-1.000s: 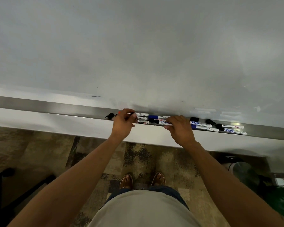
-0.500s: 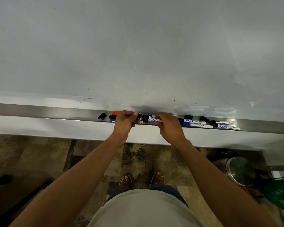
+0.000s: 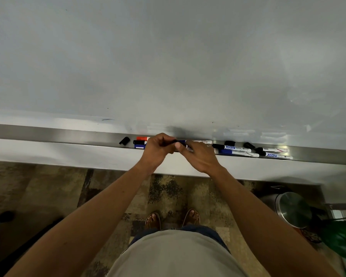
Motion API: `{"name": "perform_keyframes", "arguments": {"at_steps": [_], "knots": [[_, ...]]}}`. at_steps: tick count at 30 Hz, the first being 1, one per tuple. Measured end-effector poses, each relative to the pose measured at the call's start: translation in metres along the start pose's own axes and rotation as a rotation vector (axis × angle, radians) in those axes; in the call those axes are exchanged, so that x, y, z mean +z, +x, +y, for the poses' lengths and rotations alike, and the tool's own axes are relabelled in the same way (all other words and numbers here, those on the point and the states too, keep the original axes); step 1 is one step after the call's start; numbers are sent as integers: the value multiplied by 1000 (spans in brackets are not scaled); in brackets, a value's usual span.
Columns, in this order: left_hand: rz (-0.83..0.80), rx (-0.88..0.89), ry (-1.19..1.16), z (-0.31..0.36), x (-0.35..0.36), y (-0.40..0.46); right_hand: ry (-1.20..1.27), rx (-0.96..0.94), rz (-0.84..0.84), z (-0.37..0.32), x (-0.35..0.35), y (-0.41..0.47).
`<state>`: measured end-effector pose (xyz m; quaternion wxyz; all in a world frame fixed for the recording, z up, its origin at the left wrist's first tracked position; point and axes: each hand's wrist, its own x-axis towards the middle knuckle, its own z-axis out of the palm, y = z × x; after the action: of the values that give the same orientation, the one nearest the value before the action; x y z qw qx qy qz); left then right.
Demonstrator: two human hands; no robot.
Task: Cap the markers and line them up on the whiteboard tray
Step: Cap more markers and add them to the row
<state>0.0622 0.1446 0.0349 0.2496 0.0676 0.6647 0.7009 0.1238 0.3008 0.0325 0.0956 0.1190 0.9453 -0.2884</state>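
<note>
A long steel tray [image 3: 58, 134] runs under the whiteboard [image 3: 168, 56]. My left hand [image 3: 157, 149] and my right hand [image 3: 200, 156] meet just above the tray, both closed on one white marker [image 3: 189, 148] with a dark cap end between my fingers. Left of my hands lie a red-capped marker [image 3: 142, 138], a black-capped one [image 3: 139, 142] and a blue-capped one [image 3: 139, 146], side by side. A loose black cap [image 3: 124, 140] lies further left. To the right lie several white markers [image 3: 237, 149] and loose black caps [image 3: 229, 143].
A steel waste bin [image 3: 294, 208] stands on the patterned carpet at the lower right, beside a green plant [image 3: 342, 236]. A dark chair base [image 3: 0, 218] is at the lower left. My sandalled feet [image 3: 172, 218] stand below the tray.
My hands have come together, from apart on the tray to touching at its middle. The marker under my right hand is now lifted and held by both hands.
</note>
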Motion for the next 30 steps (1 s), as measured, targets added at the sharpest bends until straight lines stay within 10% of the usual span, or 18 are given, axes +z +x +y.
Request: {"name": "perform_keyframes", "arguments": {"at_steps": [19, 30], "knots": [[-97, 95, 294, -7, 3, -5, -18, -16, 151, 6, 4, -8], [485, 23, 643, -12, -65, 11, -248, -129, 256, 61, 25, 0]]}}
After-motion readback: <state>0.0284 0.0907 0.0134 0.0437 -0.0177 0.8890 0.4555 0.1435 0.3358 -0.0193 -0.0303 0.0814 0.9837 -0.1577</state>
